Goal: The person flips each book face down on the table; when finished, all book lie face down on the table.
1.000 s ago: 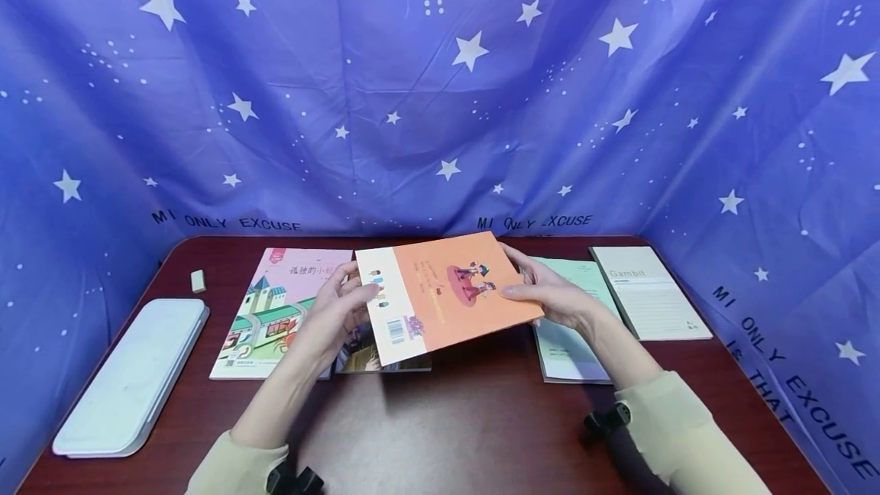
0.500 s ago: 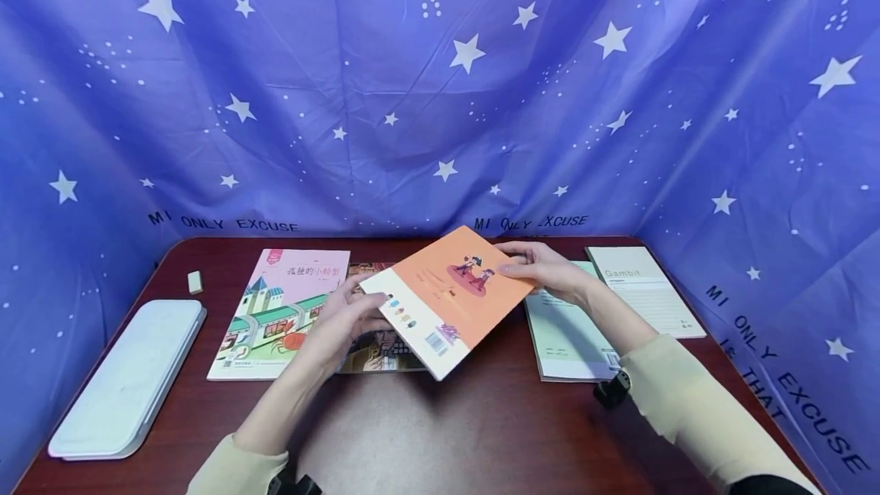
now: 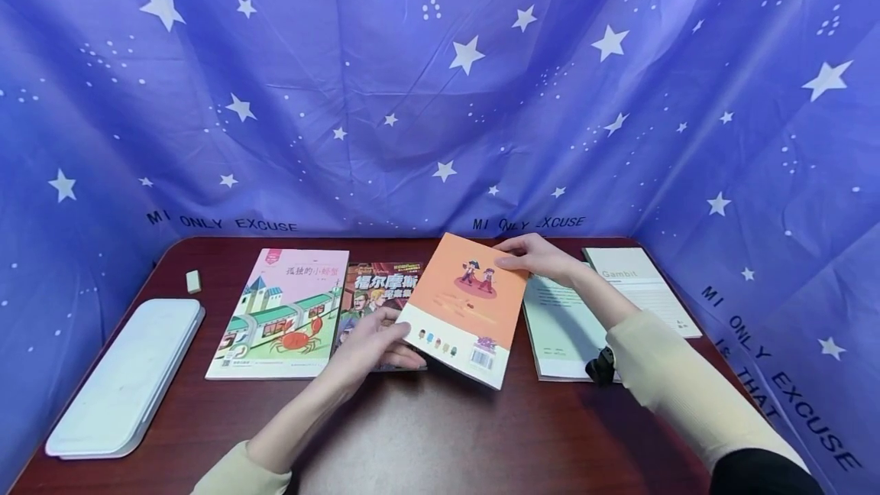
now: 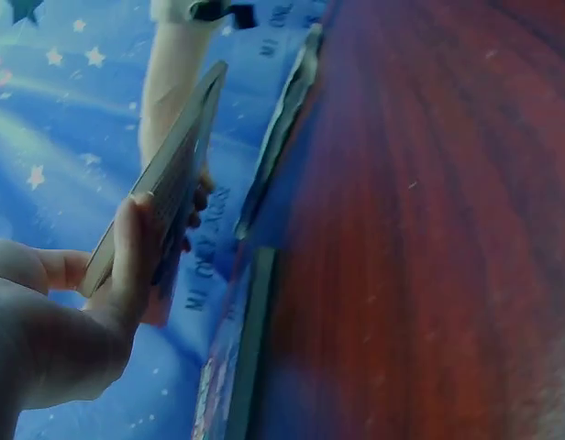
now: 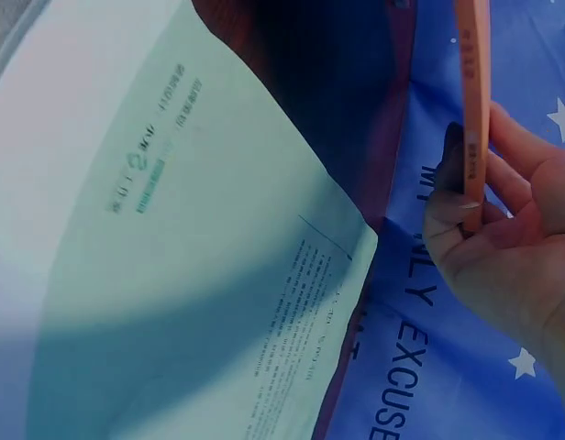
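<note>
An orange book (image 3: 474,304) with a white band, a barcode and two cartoon figures is held above the table, tilted. My left hand (image 3: 371,346) pinches its lower left edge, thumb on top and fingers beneath. At its upper right edge my right hand (image 3: 539,258) grips it the same way. The left wrist view shows the book (image 4: 186,156) edge-on between thumb and fingers; in the right wrist view its orange spine (image 5: 475,101) is in the right hand's grip. Partly behind the book lies a comic-style book (image 3: 381,289) with large Chinese characters.
A pink crab picture book (image 3: 289,312) lies at left, beside a white case (image 3: 127,376) and a small eraser (image 3: 194,282). Right of the hands lie a pale green book (image 3: 564,334) and a Gambit notebook (image 3: 649,289). A starry curtain (image 3: 385,98) rises behind the table.
The orange book has turned so its white band faces the front, and it has shifted right. My left hand moved right and nearer the front, uncovering the comic-style book's cover.
</note>
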Demonstrator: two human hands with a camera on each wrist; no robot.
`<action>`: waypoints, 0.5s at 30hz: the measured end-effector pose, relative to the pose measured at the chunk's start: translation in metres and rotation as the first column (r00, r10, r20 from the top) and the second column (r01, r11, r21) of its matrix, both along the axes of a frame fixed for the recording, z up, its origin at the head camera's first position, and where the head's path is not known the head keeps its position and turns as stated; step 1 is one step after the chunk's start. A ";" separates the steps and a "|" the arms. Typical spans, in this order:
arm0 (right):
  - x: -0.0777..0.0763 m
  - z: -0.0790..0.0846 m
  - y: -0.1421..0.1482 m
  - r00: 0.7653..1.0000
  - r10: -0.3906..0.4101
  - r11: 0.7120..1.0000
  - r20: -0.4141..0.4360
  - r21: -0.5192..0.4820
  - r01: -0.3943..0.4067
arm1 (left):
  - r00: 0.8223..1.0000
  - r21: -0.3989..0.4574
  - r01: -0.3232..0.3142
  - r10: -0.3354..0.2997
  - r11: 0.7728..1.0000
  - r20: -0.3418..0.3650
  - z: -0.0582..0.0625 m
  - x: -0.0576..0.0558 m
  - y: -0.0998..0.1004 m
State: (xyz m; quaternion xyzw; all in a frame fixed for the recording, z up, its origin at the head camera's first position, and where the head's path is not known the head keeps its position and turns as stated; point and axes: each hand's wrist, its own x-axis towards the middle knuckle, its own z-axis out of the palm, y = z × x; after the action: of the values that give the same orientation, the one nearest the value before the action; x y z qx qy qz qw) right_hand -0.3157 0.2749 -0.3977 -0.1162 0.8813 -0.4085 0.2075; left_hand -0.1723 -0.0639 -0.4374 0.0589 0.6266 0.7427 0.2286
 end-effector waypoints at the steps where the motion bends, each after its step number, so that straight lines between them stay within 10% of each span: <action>1: -0.001 0.000 -0.001 1.000 0.003 1.000 -0.013 0.019 -0.003 | 1.000 -0.009 0.010 -0.010 1.000 -0.001 -0.001 0.001 0.002; 15: -0.015 -0.007 -0.017 0.991 0.079 0.985 -0.111 0.159 -0.061 | 0.997 -0.021 0.083 -0.083 0.996 0.006 -0.021 0.019 0.032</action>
State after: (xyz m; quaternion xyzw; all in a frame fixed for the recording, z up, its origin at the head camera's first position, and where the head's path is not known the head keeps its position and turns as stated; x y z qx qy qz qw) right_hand -0.3308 0.2582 -0.4042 -0.1545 0.9165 -0.3233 0.1780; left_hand -0.1528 -0.0323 -0.4585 0.0806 0.6308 0.7260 0.2616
